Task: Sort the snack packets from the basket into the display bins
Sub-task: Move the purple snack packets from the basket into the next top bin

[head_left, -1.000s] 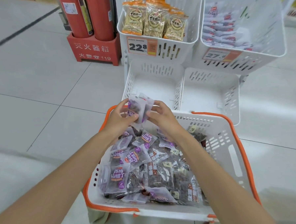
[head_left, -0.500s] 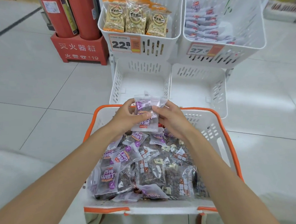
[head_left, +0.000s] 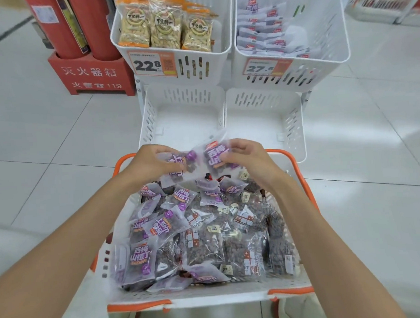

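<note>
The fingers [head_left: 161, 149] of the left hand [head_left: 150, 163] are curled over the top edge of a purple packet [head_left: 177, 166], with the thumb pressing it from below. The fingers [head_left: 235, 145] of the right hand [head_left: 250, 160] are bent round a second purple packet [head_left: 215, 156], pinching it against the thumb. The two packets sit side by side and look to be touching, both lifted just above the far end of the basket [head_left: 211, 295]. Whether the left hand has more than one packet in it cannot be told.

Below the hands, the white basket with its orange rim holds a heap of snacks. More purple packets [head_left: 143, 259] lie mostly on its left side, and clear packets of dark snacks [head_left: 247, 246] fill the middle and right.

Just beyond the basket stand two low white bins side by side, the lower left bin [head_left: 185, 122] and the lower right bin [head_left: 260, 122]. Above them sit two more. The upper left bin [head_left: 199, 69] carries orange-topped seed packets [head_left: 165, 27] standing upright and a price tag reading 22.8 [head_left: 150, 64]. The upper right bin [head_left: 319, 43] holds white packets [head_left: 263, 34] in rows and a tag reading 27.6 [head_left: 262, 67].

To the left of the bins, a red fire extinguisher box [head_left: 95, 75] stands on the pale tiled floor [head_left: 45, 143].
</note>
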`<state>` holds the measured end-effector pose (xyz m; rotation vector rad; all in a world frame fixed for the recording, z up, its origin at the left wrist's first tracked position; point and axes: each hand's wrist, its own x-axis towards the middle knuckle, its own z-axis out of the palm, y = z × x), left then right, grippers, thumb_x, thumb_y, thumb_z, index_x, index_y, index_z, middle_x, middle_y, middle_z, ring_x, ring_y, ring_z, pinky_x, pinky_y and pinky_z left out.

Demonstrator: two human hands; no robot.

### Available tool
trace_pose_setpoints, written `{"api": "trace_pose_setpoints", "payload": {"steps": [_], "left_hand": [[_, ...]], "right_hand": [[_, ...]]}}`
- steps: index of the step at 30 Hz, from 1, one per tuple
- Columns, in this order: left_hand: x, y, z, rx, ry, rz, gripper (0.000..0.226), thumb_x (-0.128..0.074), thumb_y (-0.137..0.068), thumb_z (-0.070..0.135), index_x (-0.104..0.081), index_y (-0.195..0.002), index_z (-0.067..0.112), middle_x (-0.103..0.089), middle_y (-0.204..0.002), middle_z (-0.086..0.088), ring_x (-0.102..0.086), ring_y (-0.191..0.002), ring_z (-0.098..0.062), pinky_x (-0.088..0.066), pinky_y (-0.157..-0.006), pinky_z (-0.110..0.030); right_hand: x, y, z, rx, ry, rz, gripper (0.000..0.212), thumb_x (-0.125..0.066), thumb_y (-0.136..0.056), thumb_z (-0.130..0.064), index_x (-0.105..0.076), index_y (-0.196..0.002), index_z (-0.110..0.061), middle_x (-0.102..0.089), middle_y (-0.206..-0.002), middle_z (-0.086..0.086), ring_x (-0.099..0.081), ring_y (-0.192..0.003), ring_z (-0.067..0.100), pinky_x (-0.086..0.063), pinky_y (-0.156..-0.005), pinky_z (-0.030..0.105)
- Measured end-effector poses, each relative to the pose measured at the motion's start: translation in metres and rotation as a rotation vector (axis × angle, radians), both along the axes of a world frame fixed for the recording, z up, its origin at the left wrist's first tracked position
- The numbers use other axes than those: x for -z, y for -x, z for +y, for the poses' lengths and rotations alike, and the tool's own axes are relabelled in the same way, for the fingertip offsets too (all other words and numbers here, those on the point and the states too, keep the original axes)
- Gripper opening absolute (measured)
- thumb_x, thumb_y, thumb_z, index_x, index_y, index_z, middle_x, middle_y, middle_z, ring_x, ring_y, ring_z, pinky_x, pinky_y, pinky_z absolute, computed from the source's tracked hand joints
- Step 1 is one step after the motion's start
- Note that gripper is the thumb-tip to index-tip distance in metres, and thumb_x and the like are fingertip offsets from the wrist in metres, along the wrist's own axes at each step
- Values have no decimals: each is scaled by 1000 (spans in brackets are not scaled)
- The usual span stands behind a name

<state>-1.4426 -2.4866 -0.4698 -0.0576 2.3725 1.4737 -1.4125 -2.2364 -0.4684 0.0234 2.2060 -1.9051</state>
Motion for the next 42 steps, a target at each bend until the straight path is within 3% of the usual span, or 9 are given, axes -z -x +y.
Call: {"api": "trace_pose_setpoints", "payload": {"steps": [4,8,11,17,22,25,31,36,42], "left_hand": [[-4,-7,15,-23,-434,-259,42,-71,-86,23,-61,-123,5,-68,-119,-21,-70,-100,-30,-54,-95,-48],[-10,-12,23,-43,-672,-340,52,-42,-97,48,-64,-121,7,-71,-117,-13,-68,-108,-23,-52,-95,-35],[-16,-16,34,69,-674,-195,44,-63,-85,23,-62,-124,3,-69,-119,-18,-64,-108,-23,-53,-94,-25],[-24,-8,53,203,-312,9,80,-83,-72,-1,-49,-138,29,-68,-121,-5,-70,-102,-20,-57,-86,-28],[-51,22,86,293,-88,239,103,-90,-66,10,-29,-145,35,-68,-92,3,-68,-76,-7,-57,-72,-23],[-76,49,114,383,-33,346,114,-91,-65,16,-18,-148,43,-54,-65,4,-52,-57,-6,-47,-59,-20],[-133,114,176,505,-33,504,109,-85,-70,8,-19,-151,39,-49,-72,2,-46,-56,-2,-42,-55,-16],[-165,171,230,578,10,659,118,-88,-70,29,-7,-155,36,-52,-132,-3,-54,-114,-16,-47,-94,-27],[-131,232,235,734,712,619,93,-35,-88,76,1,-158,27,3,-166,-1,7,-152,-21,-1,-123,-44]], "right_hand": [[4,-2,-14,-125,-87,15,30,-79,-80,-21,-70,-108,-16,-71,-115,-6,-65,-110,19,-49,-99,43],[3,-5,-14,-41,43,49,52,-79,-80,-12,-49,-122,-20,-67,-113,10,-70,-97,24,-58,-79,37],[2,-6,-9,-76,-33,65,65,-79,-80,-19,-45,-135,-27,-71,-96,4,-71,-89,20,-58,-78,34],[0,-1,-1,67,-135,173,30,-80,-80,-28,-67,-103,-16,-70,-104,1,-64,-97,18,-53,-90,44],[-41,19,29,7,-242,176,89,-86,-72,-19,-35,-144,-30,-57,-127,-1,-60,-101,16,-53,-77,24],[-74,36,51,20,-393,298,97,-87,-70,-17,-30,-148,-33,-40,-142,-3,-46,-118,11,-47,-82,17],[-149,83,101,36,-749,396,60,-86,-71,-24,-58,-124,-22,-55,-115,-5,-51,-101,10,-39,-84,21],[-204,131,155,97,-958,465,33,-80,-75,-20,-58,-99,-11,-63,-91,6,-54,-80,24,-42,-71,38],[-199,212,218,156,-1240,472,42,-75,-80,-20,-63,-120,-14,-59,-111,6,-58,-103,29,-45,-85,34]]}}
